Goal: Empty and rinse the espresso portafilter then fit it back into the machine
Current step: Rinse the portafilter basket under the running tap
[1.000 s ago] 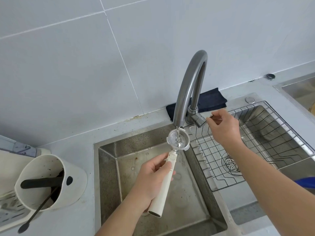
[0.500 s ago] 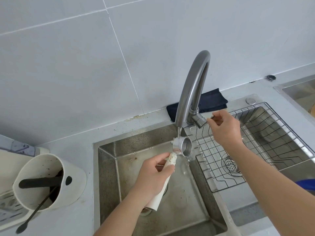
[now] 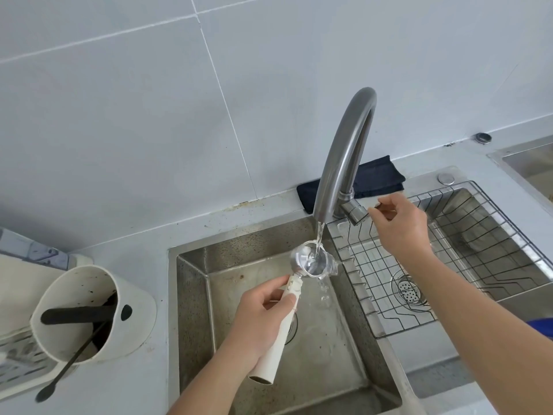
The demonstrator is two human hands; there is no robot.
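Note:
My left hand [image 3: 260, 322] grips the white handle of the portafilter [image 3: 308, 262] over the left sink basin [image 3: 338, 369]. Its metal basket is tilted sideways under the grey tap spout [image 3: 344, 151]. Water runs from the spout into the basket and spills out down into the basin. My right hand [image 3: 401, 226] pinches the thin tap lever beside the tap's base [image 3: 354, 212]. The espresso machine is out of view.
A wire rack [image 3: 449, 265] lies in the right basin over a drain strainer [image 3: 408, 290]. A folded dark cloth [image 3: 374, 178] lies behind the tap. At the left a white knock-box tub [image 3: 95, 313] holds a black bar and a black brush.
The portafilter basket was upright under the stream, then my left hand rolled it onto its side, and water now pours out of it. My right hand has stayed at the tap lever.

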